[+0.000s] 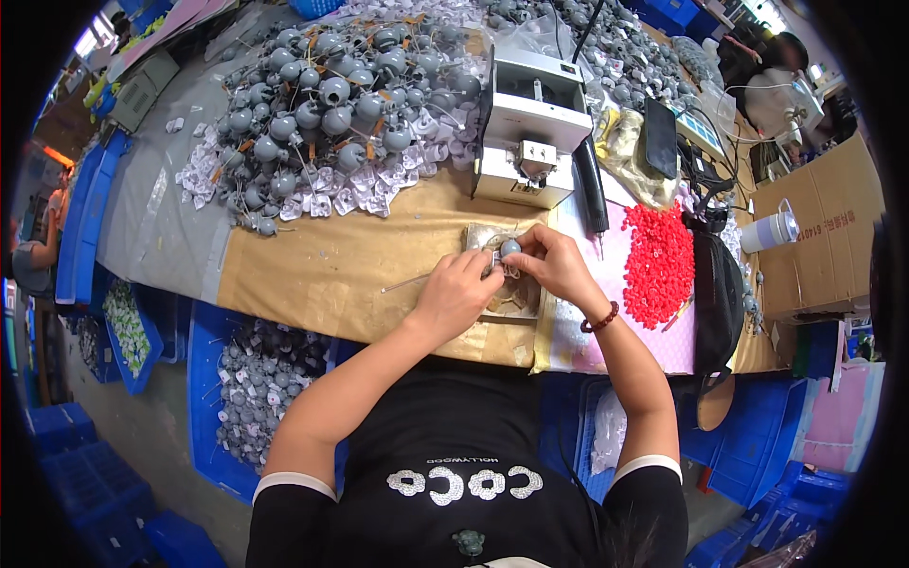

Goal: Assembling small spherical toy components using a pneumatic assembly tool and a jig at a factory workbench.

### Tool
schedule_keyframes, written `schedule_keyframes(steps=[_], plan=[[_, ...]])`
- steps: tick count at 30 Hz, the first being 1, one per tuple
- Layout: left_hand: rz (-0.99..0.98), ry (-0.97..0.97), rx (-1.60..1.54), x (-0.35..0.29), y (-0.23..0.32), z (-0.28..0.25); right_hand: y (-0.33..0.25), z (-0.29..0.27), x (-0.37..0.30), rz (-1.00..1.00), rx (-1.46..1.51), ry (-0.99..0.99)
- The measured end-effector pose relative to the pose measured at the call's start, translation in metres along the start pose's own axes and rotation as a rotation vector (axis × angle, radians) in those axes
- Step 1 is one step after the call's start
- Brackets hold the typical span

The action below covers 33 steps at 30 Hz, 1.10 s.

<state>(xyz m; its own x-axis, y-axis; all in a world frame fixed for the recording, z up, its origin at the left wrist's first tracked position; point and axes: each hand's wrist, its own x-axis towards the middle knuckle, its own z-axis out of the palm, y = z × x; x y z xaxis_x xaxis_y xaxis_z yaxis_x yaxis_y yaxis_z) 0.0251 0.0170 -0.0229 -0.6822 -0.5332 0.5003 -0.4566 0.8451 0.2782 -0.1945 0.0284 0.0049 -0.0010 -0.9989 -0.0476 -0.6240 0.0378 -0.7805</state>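
Head view: right hand (561, 269) pinches a smooth grey ball (511, 248); left hand (456, 292) curls beside it, grip unclear, over a squarish tray (526, 305) on the creased brown tabletop (322, 275).

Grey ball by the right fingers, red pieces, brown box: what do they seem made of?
Grey ball: probably smooth plastic, judging by its even colour and soft sheen.
Red pieces: likely moulded plastic, uniformly bright.
Brown box: apparently cardboard, matte, with flat panels and dark print.
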Motion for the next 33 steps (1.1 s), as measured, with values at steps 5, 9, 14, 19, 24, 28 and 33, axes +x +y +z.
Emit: schedule_keyframes(steps=[5,9,14,19,24,28,33], plan=[[-0.156,-0.081,-0.153,0.013,0.000,-0.008,0.008,0.011,-0.005,-0.036,0.040,0.081],[-0.286,-0.047,-0.166,0.037,0.004,-0.009,0.004,0.011,-0.006,-0.015,0.068,0.068],[-0.281,-0.096,-0.132,0.040,0.003,-0.002,0.047,-0.034,0.032,-0.353,-0.035,0.557],[-0.273,-0.061,-0.136,0.042,0.005,0.003,0.081,-0.087,0.071,-0.069,-0.592,0.574],[-0.275,-0.037,-0.152,0.039,0.006,0.002,0.094,-0.092,0.086,0.125,-0.321,0.494],[-0.284,-0.032,-0.162,0.037,0.002,0.001,0.064,-0.095,0.060,-0.035,-0.156,0.692],[-0.293,-0.079,-0.177,0.041,0.003,-0.002,-0.052,-0.089,0.030,-0.612,0.495,0.970]])
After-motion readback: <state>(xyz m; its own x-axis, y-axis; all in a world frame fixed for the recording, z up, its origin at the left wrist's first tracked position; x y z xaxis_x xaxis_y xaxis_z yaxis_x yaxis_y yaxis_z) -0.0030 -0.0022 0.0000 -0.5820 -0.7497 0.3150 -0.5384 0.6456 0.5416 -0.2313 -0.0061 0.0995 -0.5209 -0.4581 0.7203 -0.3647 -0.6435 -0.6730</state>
